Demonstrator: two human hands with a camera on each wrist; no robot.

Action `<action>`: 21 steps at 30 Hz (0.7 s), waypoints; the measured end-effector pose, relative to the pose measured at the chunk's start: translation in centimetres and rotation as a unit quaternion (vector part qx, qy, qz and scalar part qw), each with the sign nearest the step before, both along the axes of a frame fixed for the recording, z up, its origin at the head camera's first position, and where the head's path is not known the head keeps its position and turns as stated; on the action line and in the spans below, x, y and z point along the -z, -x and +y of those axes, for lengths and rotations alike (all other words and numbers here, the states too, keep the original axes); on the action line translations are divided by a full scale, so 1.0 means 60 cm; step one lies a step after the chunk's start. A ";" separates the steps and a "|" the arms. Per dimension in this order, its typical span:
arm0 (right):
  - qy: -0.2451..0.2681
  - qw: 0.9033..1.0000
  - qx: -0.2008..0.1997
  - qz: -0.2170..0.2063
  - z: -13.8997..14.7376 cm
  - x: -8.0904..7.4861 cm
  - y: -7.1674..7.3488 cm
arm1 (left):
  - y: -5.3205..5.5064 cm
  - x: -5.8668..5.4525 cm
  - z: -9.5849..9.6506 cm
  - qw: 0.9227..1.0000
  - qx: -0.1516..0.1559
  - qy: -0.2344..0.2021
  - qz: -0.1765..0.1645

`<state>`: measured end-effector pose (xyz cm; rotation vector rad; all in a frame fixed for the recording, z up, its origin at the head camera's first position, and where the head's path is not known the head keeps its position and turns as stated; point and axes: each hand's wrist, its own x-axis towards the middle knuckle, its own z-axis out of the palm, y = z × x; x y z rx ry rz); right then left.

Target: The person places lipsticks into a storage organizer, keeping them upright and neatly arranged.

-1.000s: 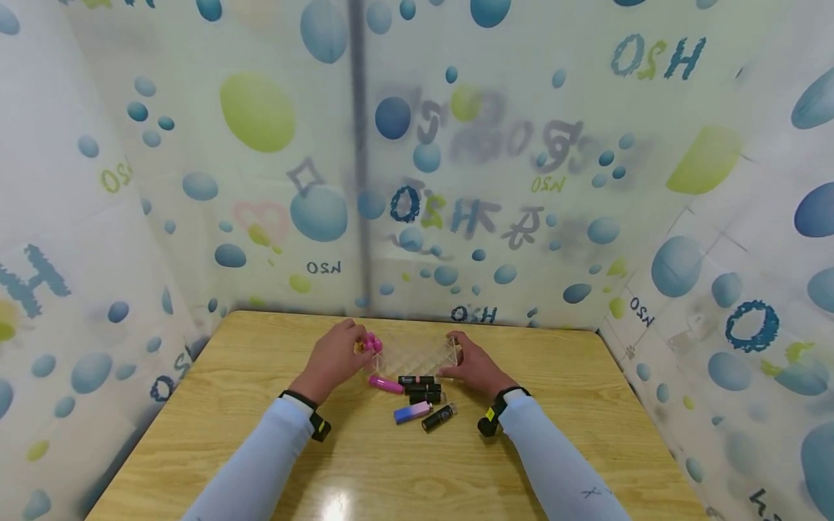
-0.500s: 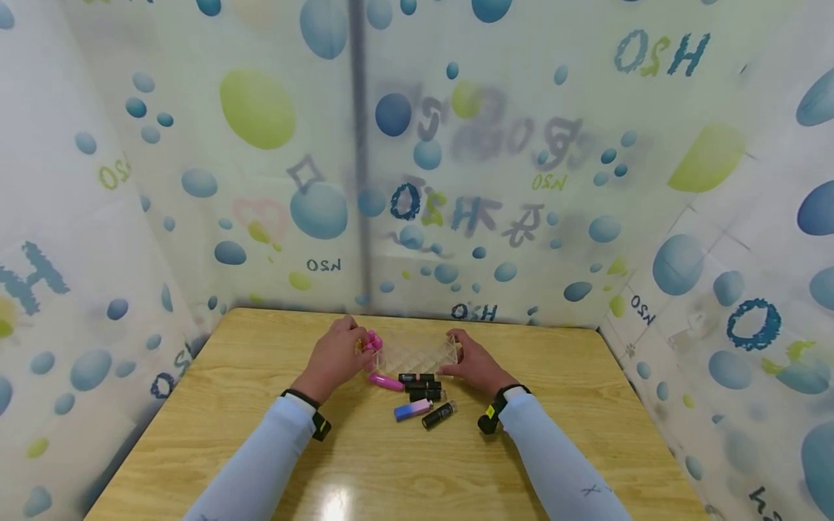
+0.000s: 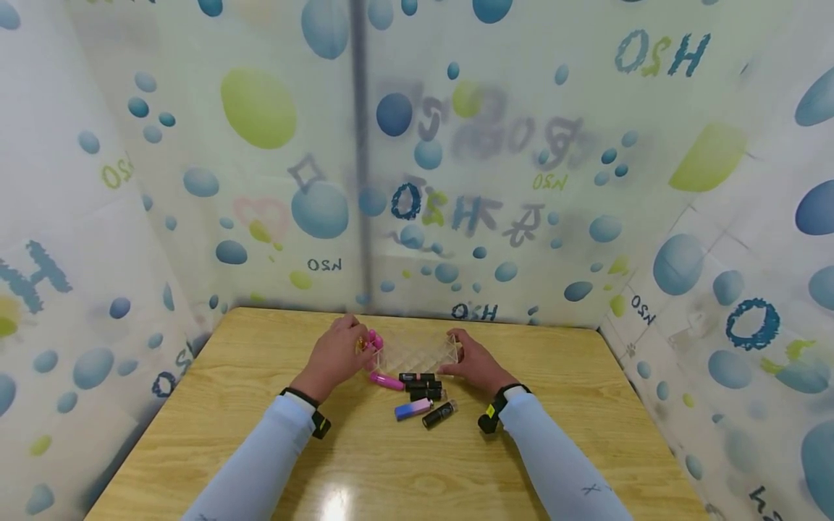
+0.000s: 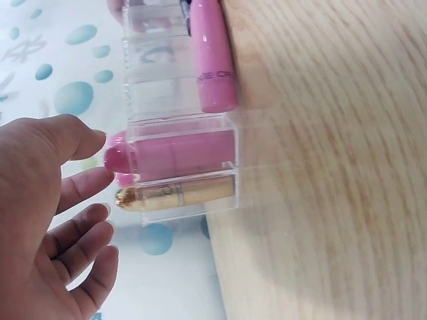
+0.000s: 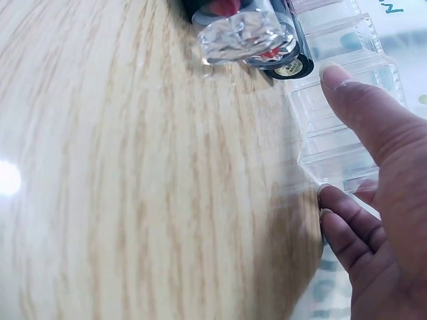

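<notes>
A clear compartmented lipstick organizer (image 3: 417, 354) stands at the back of the table. My right hand (image 3: 478, 365) holds its right end, thumb on the front and fingers at the end wall, as the right wrist view shows. At the other end, my left hand (image 3: 335, 358) has thumb and index finger spread apart beside the top of a pink lipstick (image 4: 187, 153); I cannot tell how firmly they touch it. A gold lipstick (image 4: 180, 193) occupies the end compartment beside it. Another pink tube (image 3: 387, 381) lies in front of the organizer.
Several black lipstick tubes (image 3: 425, 386) lie close in front of the organizer. Nearer are a blue-and-pink tube (image 3: 413, 409) and a black tube with a clear end (image 3: 439, 414). A patterned curtain (image 3: 417, 275) hangs behind the wooden table (image 3: 391, 477).
</notes>
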<state>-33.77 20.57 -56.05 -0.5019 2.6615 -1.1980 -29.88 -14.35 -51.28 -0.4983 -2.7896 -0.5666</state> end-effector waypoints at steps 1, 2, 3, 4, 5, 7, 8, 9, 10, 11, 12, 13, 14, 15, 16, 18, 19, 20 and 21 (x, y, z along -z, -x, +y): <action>-0.002 1.000 0.000 0.001 0.000 0.002 0.002 | -0.001 -0.002 0.001 1.000 0.002 -0.002 0.006; -0.004 1.000 0.000 0.001 0.001 0.003 0.003 | -0.001 -0.004 0.002 1.000 0.005 -0.003 0.014; -0.005 1.000 0.000 0.002 0.001 0.004 0.004 | -0.002 -0.007 0.004 1.000 0.009 -0.006 0.021; -0.006 1.000 -0.001 0.002 0.001 0.005 0.005 | -0.004 -0.010 0.007 0.999 0.013 -0.010 0.029; -0.007 1.000 -0.001 0.002 0.001 0.005 0.005 | -0.005 -0.013 0.010 0.999 0.017 -0.013 0.037; -0.006 1.000 0.000 0.001 0.001 0.005 0.005 | -0.009 -0.018 0.019 0.998 0.029 -0.018 0.055; -0.005 1.000 0.000 0.000 0.001 0.005 0.005 | -0.012 -0.020 0.024 0.997 0.038 -0.018 0.059; -0.004 1.000 0.001 0.000 0.001 0.004 0.005 | -0.016 -0.021 0.030 0.997 0.045 -0.017 0.061; -0.005 1.000 0.002 -0.001 0.001 0.004 0.005 | -0.020 -0.021 0.036 0.997 0.053 -0.013 0.061; -0.005 1.000 0.002 -0.002 0.000 0.004 0.005 | -0.024 -0.020 0.041 0.996 0.062 -0.008 0.056; -0.005 1.000 0.002 -0.002 0.000 0.004 0.005 | -0.029 -0.019 0.047 0.996 0.072 -0.002 0.049; -0.006 1.000 0.002 -0.002 0.000 0.004 0.005 | -0.034 -0.018 0.052 0.996 0.081 0.002 0.036; -0.007 1.000 0.001 -0.002 0.000 0.003 0.005 | -0.038 -0.015 0.057 0.996 0.088 0.008 0.023; -0.007 1.000 0.000 -0.002 0.000 0.003 0.005 | -0.042 -0.011 0.061 0.995 0.095 0.014 0.012; -0.008 1.000 0.000 -0.001 0.000 0.003 0.005 | -0.044 -0.006 0.064 0.995 0.102 0.024 0.003; -0.008 1.000 -0.001 0.001 0.001 0.003 0.004 | -0.046 0.005 0.070 0.992 0.117 0.043 -0.011; -0.008 1.000 -0.002 0.003 0.001 0.004 0.005 | -0.046 0.011 0.072 0.991 0.125 0.052 -0.014; -0.008 1.000 -0.003 0.004 0.001 0.005 0.005 | -0.045 0.018 0.074 0.989 0.134 0.062 -0.013; -0.008 1.000 -0.004 0.004 0.002 0.005 0.004 | -0.044 0.024 0.076 0.987 0.143 0.070 -0.011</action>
